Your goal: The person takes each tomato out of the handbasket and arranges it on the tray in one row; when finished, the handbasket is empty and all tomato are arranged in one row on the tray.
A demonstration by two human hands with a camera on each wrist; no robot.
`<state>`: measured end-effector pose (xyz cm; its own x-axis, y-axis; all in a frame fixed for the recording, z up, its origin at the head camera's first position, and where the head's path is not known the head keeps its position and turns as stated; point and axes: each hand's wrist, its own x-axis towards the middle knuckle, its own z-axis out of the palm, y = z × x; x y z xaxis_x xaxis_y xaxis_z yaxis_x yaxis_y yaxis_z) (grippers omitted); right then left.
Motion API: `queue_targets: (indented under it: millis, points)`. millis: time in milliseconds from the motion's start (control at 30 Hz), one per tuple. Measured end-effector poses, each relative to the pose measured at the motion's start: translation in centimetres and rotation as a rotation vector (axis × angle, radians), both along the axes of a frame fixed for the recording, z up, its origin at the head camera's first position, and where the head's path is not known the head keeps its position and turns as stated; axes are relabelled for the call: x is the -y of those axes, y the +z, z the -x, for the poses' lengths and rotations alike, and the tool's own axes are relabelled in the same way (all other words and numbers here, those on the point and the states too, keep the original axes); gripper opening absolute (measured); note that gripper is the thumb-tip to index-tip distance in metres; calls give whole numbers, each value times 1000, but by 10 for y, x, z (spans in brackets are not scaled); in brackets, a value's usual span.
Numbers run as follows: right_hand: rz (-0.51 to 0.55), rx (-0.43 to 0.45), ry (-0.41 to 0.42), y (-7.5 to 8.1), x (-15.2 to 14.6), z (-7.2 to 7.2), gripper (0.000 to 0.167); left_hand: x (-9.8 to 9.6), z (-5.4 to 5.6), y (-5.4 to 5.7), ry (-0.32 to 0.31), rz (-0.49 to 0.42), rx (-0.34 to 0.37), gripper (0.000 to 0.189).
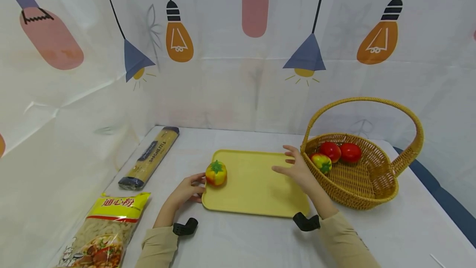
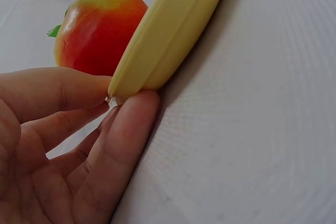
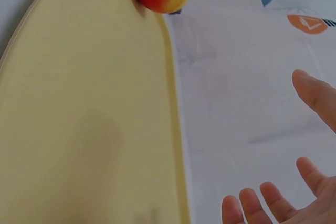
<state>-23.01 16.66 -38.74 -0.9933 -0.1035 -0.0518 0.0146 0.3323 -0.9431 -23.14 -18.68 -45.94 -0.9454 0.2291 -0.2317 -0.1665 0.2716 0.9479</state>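
Note:
A yellow rectangular tray (image 1: 256, 187) lies on the white table. On its left end sits a round yellow-and-red fruit-like piece (image 1: 216, 173) with a green leafy top. My left hand (image 1: 186, 192) is at the tray's left edge; in the left wrist view, its thumb and fingers (image 2: 139, 116) pinch the rim beside the fruit-like piece. Above the tray's right part hovers my right hand (image 1: 298, 172), fingers spread and holding nothing. The right wrist view shows this hand's thumb (image 3: 315, 95) well apart from its fingers.
Right of the tray stands a wicker basket (image 1: 357, 181) with a tall handle, holding two red tomato-like pieces (image 1: 349, 152) and another yellow-red piece (image 1: 321, 163). A spaghetti pack (image 1: 152, 158) and a bag of pasta (image 1: 108, 233) lie at left. A printed white curtain hangs behind.

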Motion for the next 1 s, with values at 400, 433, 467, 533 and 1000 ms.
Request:
queue_targets:
  millis: [400, 433, 467, 533, 1000]
  points:
    - [32, -5, -24, 7, -14, -3, 81, -7, -14, 25, 0, 0, -3, 59]
    - [43, -7, -25, 7, -16, -3, 81, -8, -17, 30, 0, 1, -1, 58]
    - [47, -8, -27, 7, -17, -3, 81, -8, -17, 31, 0, 0, 1, 58]
    - [54, -9, -29, 7, -21, -2, 81, -8, -16, 30, -2, -2, 2, 58]
    - [46, -37, -59, 14, -39, -6, 80, -1, 1, -1, 20, 8, 7, 62]
